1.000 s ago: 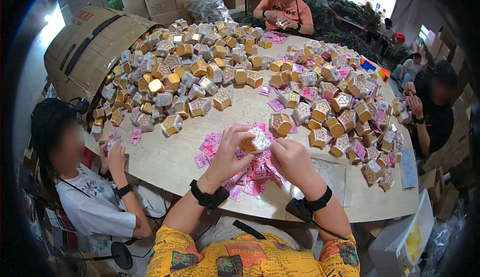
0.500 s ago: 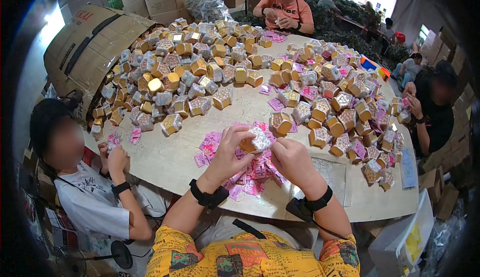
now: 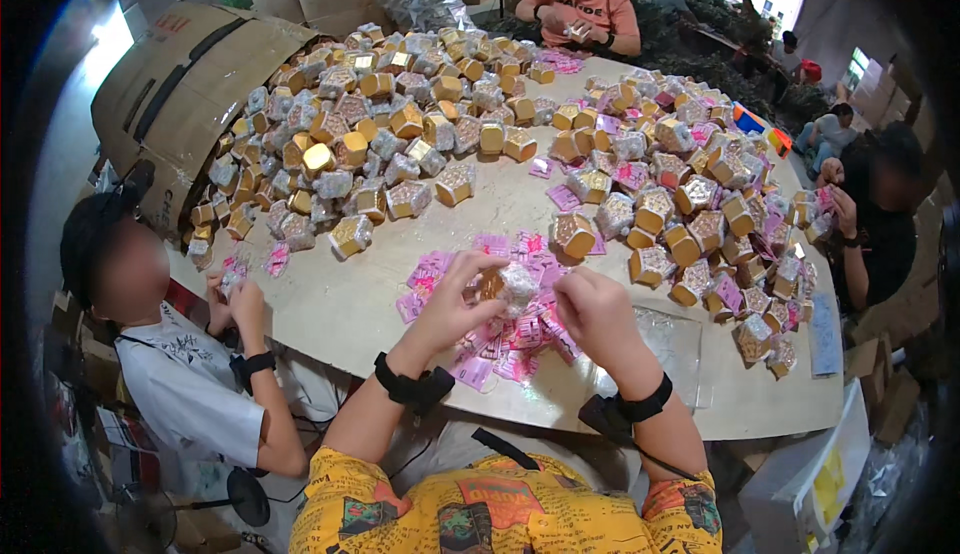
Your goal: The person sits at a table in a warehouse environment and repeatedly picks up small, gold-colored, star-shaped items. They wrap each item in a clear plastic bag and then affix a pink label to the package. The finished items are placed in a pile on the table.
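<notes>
A small house-shaped ornament [image 3: 518,286], white and glittery with a gold side, is between the thumb and fingers of my left hand [image 3: 452,306]. It is held above a loose pile of pink printed tags [image 3: 522,336] on the table. Just to its right, my right hand [image 3: 598,312] is closed in a pinch, a short gap from the ornament. Whatever those fingers may hold is too small or hidden to make out.
Large heaps of similar gold-and-white ornaments [image 3: 408,119] cover the far left and right [image 3: 685,244] of the table [image 3: 335,299]. A clear plastic bag [image 3: 675,339] lies right of my right hand. Co-workers sit left [image 3: 190,384], far [image 3: 590,19] and right [image 3: 880,224]. A cardboard box [image 3: 170,94] stands left.
My right hand has drawn away from the ornament to the right, leaving a gap. The ornament has turned a little in my left hand. The whole view has shifted slightly.
</notes>
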Demonstrator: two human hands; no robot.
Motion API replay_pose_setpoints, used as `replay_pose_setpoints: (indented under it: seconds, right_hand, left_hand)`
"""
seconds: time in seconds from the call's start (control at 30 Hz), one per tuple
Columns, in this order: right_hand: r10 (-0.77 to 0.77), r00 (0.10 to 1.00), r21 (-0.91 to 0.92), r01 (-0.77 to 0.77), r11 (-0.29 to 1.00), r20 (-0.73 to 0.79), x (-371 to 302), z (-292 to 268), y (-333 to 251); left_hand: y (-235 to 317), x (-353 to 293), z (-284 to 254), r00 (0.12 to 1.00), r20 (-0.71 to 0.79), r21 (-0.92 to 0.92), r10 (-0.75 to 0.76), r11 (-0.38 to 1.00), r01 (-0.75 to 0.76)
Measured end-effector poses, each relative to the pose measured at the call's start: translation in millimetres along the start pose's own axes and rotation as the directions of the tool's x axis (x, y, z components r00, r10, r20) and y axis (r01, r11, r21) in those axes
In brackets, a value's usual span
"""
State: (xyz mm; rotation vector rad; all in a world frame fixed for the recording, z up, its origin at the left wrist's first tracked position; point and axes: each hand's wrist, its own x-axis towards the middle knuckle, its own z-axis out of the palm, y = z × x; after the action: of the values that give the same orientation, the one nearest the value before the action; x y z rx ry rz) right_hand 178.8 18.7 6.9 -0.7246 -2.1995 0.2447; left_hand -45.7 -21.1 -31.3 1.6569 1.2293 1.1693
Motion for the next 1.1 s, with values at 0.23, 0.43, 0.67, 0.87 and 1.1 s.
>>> replay_pose_setpoints:
  seconds: [0.23, 0.43, 0.67, 0.87, 1.1]
  right_hand:
    - [0.221, 0.975, 0.049, -0.222, 0.974, 0.033, -24.2, 35.9, -13.4]
    - [0.270, 0.959, 0.065, -0.275, 0.959, 0.084, -33.3, 57.3, -12.3]
    - [0.271, 0.960, 0.119, -0.278, 0.953, 0.070, -34.0, 62.5, -15.8]
    - [0.285, 0.951, 0.126, -0.300, 0.946, 0.123, -39.1, 66.4, -21.7]
    - [0.274, 0.954, 0.158, -0.291, 0.944, 0.119, -40.6, 63.0, -22.4]
  left_hand:
    - [-38.4, -1.3, -14.4, 0.949, 0.301, -0.320, -0.095, 0.927, 0.195]
    - [-38.0, -8.5, -11.0, 0.980, 0.199, -0.018, 0.003, 1.000, 0.000]
    - [0.9, -24.9, 3.4, 0.997, -0.056, 0.339, -0.052, 0.938, 0.068]
    - [12.8, -36.1, 18.3, 0.985, -0.150, 0.253, -0.083, 0.960, 0.119]
    - [8.1, -41.4, 29.2, 0.979, -0.156, 0.572, 0.134, 0.820, -0.021]
